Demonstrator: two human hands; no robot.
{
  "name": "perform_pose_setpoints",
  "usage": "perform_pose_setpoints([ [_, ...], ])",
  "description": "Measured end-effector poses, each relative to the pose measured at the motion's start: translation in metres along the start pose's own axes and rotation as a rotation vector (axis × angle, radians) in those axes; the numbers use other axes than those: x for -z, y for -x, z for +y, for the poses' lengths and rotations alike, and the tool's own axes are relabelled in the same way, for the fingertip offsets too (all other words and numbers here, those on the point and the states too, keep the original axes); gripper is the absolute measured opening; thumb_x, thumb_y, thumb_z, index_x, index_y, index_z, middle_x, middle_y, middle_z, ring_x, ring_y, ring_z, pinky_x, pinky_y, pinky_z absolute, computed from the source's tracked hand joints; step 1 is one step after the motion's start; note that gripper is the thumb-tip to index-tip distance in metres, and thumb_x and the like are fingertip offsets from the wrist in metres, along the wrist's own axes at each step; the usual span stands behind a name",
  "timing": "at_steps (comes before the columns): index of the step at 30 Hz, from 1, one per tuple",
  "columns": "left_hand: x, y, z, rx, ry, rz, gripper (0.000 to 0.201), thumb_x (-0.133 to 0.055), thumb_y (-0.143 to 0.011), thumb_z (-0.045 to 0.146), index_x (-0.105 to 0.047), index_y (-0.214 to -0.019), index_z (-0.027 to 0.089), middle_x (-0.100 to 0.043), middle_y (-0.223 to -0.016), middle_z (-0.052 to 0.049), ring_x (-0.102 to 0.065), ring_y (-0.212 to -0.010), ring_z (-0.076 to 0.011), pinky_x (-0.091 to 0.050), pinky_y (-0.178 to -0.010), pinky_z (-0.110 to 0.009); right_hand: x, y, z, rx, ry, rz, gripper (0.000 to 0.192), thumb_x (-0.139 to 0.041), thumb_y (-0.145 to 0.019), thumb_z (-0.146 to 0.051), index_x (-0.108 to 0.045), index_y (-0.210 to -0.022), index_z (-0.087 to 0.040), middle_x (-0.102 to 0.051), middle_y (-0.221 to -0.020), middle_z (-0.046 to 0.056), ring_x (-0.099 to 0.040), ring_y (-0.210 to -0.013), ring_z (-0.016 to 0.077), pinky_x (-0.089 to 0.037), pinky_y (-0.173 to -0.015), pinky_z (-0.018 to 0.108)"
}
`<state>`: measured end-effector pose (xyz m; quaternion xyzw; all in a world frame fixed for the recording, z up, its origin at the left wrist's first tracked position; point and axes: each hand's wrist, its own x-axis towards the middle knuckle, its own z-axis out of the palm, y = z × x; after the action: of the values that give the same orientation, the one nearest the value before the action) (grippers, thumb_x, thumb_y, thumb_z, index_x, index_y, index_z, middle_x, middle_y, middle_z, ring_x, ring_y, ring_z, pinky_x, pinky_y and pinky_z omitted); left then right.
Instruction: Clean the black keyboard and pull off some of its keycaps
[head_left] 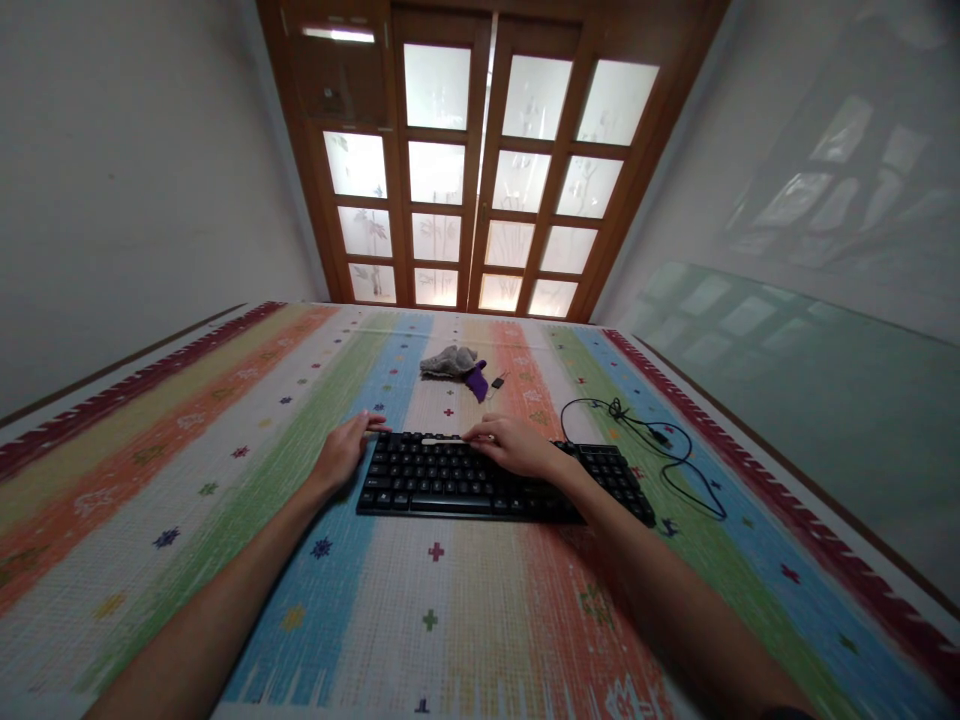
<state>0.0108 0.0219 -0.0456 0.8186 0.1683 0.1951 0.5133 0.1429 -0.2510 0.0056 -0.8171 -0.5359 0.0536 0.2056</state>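
A black keyboard [495, 478] lies at the middle of the frame on a striped table [225, 480], its long axis running left to right. The left hand [346, 447] rests loosely at its upper left corner, fingers touching the edge. The right hand [511, 444] lies flat and unclenched across the top key row, gripping nothing; the cable [660, 440] trails off right.

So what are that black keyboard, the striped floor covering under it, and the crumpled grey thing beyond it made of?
The black keyboard looks like matte plastic: hard moulded keys with dull highlights. The striped multicoloured mat seems woven, cloth or plastic fibre, judging by its fine grid texture. The crumpled grey cloth appears to be soft fabric, since it lies in loose folds. The left hand touches the keyboard's edge; the right hand rests on its keys.
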Motion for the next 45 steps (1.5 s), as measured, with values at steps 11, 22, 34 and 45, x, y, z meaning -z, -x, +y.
perform_pose_setpoints([
  [11, 0.001, 0.001, 0.002, 0.004, 0.003, -0.003, 0.074, -0.033, -0.088, 0.075, -0.072, -0.106, 0.014, -0.078, -0.099, -0.013, -0.063, -0.061, -0.0217, -0.048, -0.056, -0.034, 0.007, 0.024, 0.023, -0.035, -0.014, 0.024, 0.024, -0.059, -0.093, -0.019, -0.076, -0.109, -0.018, -0.074, -0.101, 0.010, -0.067, -0.090, 0.0196, -0.047, -0.082, 0.030],
  [22, 0.000, 0.002, 0.006, 0.025, 0.021, -0.006, 0.077, -0.036, -0.083, 0.079, -0.071, -0.106, 0.014, -0.077, -0.101, -0.013, -0.062, -0.061, -0.0201, -0.043, -0.053, -0.031, 0.020, 0.046, 0.039, -0.030, -0.011, 0.040, 0.023, -0.060, -0.092, -0.018, -0.077, -0.107, -0.017, -0.075, -0.096, 0.010, -0.066, -0.089, 0.0206, -0.048, -0.084, 0.033],
  [34, 0.000, 0.002, 0.007, 0.005, 0.019, 0.025, 0.077, -0.039, -0.079, 0.082, -0.072, -0.099, 0.015, -0.078, -0.100, -0.014, -0.070, -0.082, -0.0289, -0.053, -0.072, -0.038, 0.032, 0.067, 0.051, -0.117, 0.028, 0.051, 0.023, -0.059, -0.091, -0.018, -0.079, -0.104, -0.020, -0.074, -0.096, 0.009, -0.067, -0.085, 0.0200, -0.047, -0.079, 0.030],
  [45, 0.000, 0.002, 0.006, -0.004, -0.028, 0.020, 0.072, -0.037, -0.083, 0.078, -0.073, -0.099, 0.017, -0.078, -0.102, -0.012, -0.070, -0.090, -0.0307, -0.054, -0.082, -0.042, 0.038, 0.082, 0.057, -0.138, 0.083, 0.053, 0.027, -0.055, -0.090, -0.016, -0.078, -0.103, -0.020, -0.074, -0.096, 0.010, -0.066, -0.087, 0.0206, -0.047, -0.079, 0.031],
])
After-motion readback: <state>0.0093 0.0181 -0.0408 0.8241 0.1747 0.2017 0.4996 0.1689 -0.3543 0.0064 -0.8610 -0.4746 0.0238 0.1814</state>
